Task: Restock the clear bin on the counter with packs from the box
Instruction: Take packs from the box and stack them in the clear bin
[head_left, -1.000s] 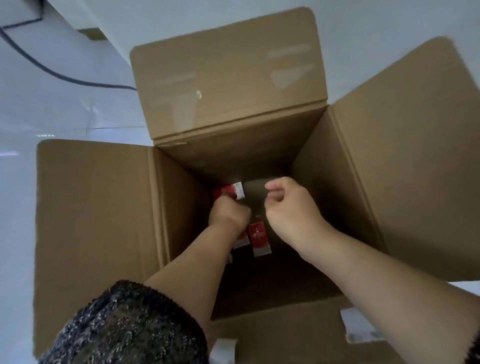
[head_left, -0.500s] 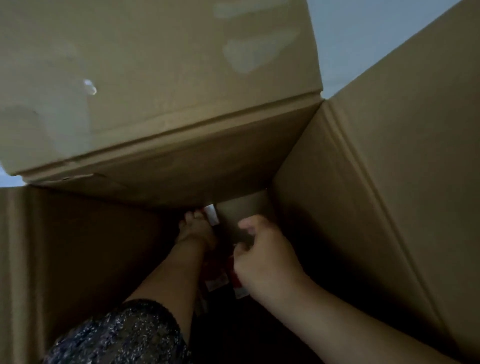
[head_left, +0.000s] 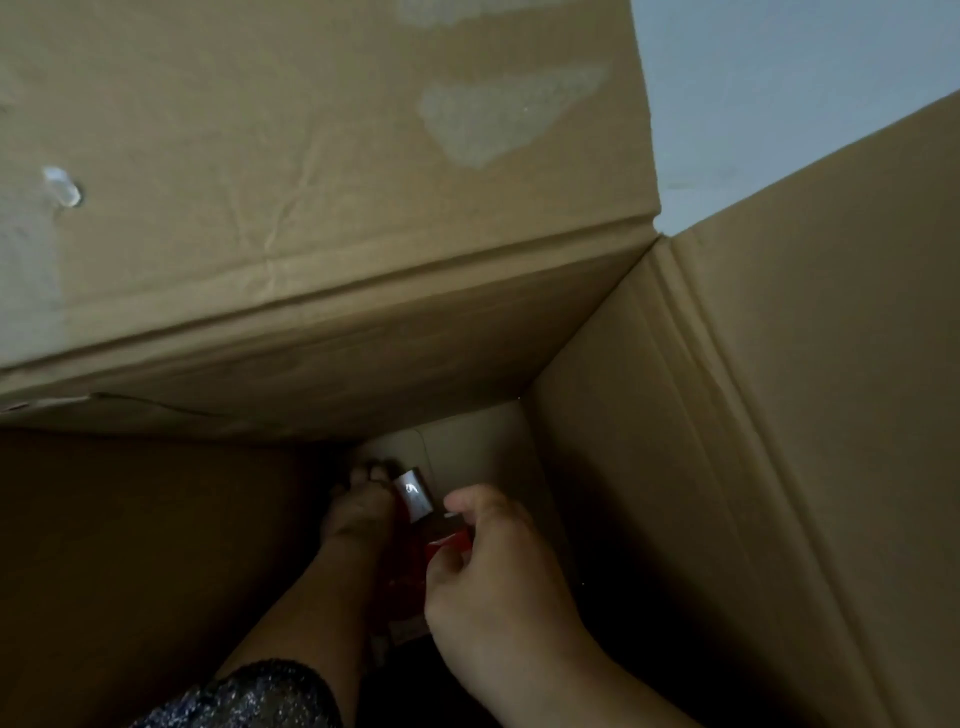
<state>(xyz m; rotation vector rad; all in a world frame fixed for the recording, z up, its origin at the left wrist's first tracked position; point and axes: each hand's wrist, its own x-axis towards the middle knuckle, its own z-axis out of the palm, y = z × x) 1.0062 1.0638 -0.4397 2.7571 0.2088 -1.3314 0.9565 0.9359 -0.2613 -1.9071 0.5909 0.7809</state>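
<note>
Pinched between the thumb and curled forefinger of the right hand (head_left: 488, 577) is a red pack (head_left: 451, 542), only its upper edge showing above the knuckles. The left hand (head_left: 358, 512) reaches deeper, its fingers (head_left: 366, 475) curled over a second pack (head_left: 413, 493) whose pale, shiny end sticks out beside them. Exactly how those fingers wrap it is hard to read in the dark.

Both packs sit low in the box (head_left: 727, 467), near its far right corner, just beside each other. Between the two forearms lies a dim reddish patch (head_left: 402, 597) with a pale strip at its near end, probably more packs, though too murky to count or outline. The near part of the box floor is lost in shadow.

A dark speckled sleeve (head_left: 244, 696) is cut off at the bottom edge; the right forearm runs out of view at the lower right.

Cardboard fills nearly everything. The far flap (head_left: 311, 182) stands up and leans toward the camera, creased, with a pale torn patch where tape has come away and a small clear scrap stuck at its left. The right flap is folded outward. Above the corner where they meet, a wedge of plain pale grey surface (head_left: 779, 104) shows — wall or floor, I cannot tell which.
</note>
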